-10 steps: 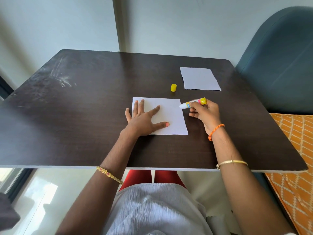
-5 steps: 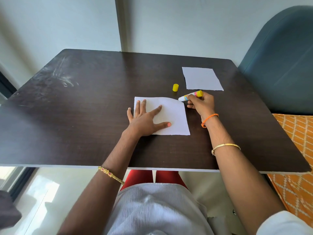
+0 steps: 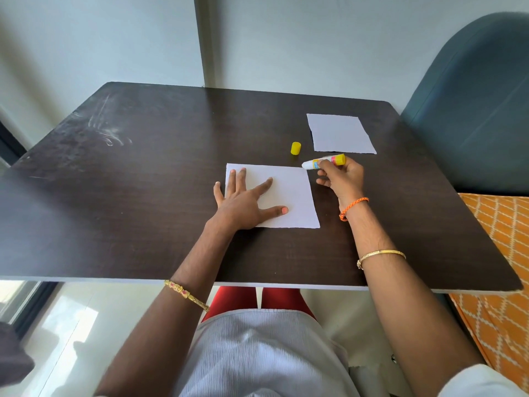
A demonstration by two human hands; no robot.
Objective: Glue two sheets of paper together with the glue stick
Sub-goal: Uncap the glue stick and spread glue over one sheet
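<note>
A white paper sheet (image 3: 292, 193) lies flat near the middle of the dark table (image 3: 143, 196). My left hand (image 3: 243, 202) presses on its left half with fingers spread. My right hand (image 3: 340, 181) grips an uncapped glue stick (image 3: 323, 161), white tip pointing left at the sheet's far right corner. The stick's yellow cap (image 3: 295, 148) stands on the table just beyond that corner. A second white sheet (image 3: 339, 133) lies farther back on the right, untouched.
A blue-grey chair back (image 3: 472, 104) rises beyond the table's right edge. An orange patterned cushion (image 3: 501, 253) sits to the right below it. The wall stands close behind the table's far edge.
My right hand has carried the glue stick along the sheet's right edge, from about halfway up it to its far right corner. My left hand has stayed pressed on the sheet.
</note>
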